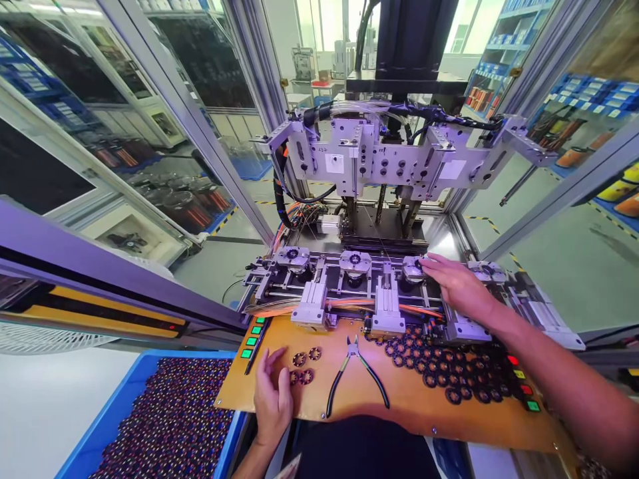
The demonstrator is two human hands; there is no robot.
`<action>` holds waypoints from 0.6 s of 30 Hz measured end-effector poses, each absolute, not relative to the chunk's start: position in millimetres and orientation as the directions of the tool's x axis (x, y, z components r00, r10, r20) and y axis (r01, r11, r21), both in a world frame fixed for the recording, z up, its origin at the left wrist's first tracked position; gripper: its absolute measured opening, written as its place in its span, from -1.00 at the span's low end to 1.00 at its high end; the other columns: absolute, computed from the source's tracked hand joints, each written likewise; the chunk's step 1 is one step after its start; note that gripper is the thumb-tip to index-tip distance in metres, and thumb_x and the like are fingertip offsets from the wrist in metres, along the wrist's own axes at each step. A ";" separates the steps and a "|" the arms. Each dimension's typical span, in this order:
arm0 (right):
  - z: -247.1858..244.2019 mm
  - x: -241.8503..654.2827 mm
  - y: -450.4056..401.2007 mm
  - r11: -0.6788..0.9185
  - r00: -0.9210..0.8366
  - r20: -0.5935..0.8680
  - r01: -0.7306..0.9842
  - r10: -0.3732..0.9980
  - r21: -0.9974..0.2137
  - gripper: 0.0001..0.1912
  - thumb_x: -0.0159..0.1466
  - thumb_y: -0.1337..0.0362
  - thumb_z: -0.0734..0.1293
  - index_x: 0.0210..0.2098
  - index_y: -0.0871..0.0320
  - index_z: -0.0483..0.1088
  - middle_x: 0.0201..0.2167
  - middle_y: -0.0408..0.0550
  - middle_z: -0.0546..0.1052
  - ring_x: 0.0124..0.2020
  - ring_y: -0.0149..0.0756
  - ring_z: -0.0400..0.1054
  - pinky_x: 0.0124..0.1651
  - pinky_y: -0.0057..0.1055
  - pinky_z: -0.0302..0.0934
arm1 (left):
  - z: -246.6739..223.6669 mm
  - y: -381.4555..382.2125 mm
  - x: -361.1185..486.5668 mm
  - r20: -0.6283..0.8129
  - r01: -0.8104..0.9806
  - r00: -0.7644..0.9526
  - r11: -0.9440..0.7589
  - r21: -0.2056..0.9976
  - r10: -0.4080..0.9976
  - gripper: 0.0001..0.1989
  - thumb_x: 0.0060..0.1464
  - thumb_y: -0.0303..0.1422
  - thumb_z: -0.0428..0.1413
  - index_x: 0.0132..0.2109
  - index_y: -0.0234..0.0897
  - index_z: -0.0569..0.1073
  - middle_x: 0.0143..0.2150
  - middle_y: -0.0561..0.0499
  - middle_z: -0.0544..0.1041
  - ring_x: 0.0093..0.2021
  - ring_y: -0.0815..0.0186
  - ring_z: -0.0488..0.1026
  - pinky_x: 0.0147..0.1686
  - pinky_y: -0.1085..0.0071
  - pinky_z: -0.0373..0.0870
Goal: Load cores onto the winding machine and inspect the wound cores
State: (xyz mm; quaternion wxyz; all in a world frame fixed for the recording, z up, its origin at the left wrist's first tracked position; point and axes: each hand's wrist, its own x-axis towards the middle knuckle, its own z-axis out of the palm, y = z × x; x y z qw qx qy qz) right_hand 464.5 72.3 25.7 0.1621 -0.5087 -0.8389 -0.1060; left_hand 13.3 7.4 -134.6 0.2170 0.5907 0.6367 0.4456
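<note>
My left hand (272,392) rests palm up at the left of the orange-brown board (319,399), fingers apart and nothing in it, beside several small ring-shaped parts (299,359). My right hand (456,283) reaches over the machine, its fingertips at the third round fixture (414,267) from the left; whether they hold a part there is hidden. Two more round fixtures, one on the left (293,258) and one in the middle (355,262), carry dark rings. Open-handled cutting pliers (354,372) lie on the board between my hands.
Many dark rings (444,366) lie on the board's right. A blue bin (100,432) full of rings stands at the lower left. Buttons line both board ends. The machine's upper head (394,159) hangs behind the fixtures, with metal frame posts (249,66) at the sides.
</note>
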 end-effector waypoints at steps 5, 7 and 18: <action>17.7 462.2 69.2 0.454 -0.421 0.404 0.891 0.812 0.014 -0.50 0.17 0.59 0.16 0.04 0.28 0.49 0.11 0.10 0.48 0.22 0.03 0.28 0.16 0.06 0.36 | -134.0 7.2 13.8 0.253 0.561 -0.202 -0.100 0.822 0.946 -0.42 0.24 -0.07 -0.06 0.27 -0.33 0.15 0.06 -0.25 0.53 0.10 0.07 0.46 0.15 -0.02 0.34; 20.7 460.6 69.6 0.452 -0.417 0.409 0.892 0.811 0.014 -0.55 0.22 0.56 0.16 0.03 0.29 0.50 0.09 0.13 0.49 0.22 0.05 0.28 0.15 0.08 0.36 | -133.8 7.6 14.5 0.260 0.562 -0.204 -0.105 0.821 0.944 -0.43 0.24 -0.08 -0.05 0.26 -0.32 0.16 0.06 -0.25 0.53 0.10 0.08 0.47 0.15 -0.01 0.35; 21.3 456.5 74.0 0.459 -0.418 0.379 0.888 0.826 -0.022 -0.54 0.20 0.57 0.19 -0.01 0.22 0.52 0.08 0.07 0.51 0.25 0.07 0.24 0.15 0.09 0.34 | -132.1 6.9 17.0 0.269 0.563 -0.208 -0.110 0.819 0.941 -0.43 0.24 -0.11 -0.03 0.27 -0.35 0.16 0.07 -0.26 0.53 0.09 0.11 0.49 0.14 0.03 0.37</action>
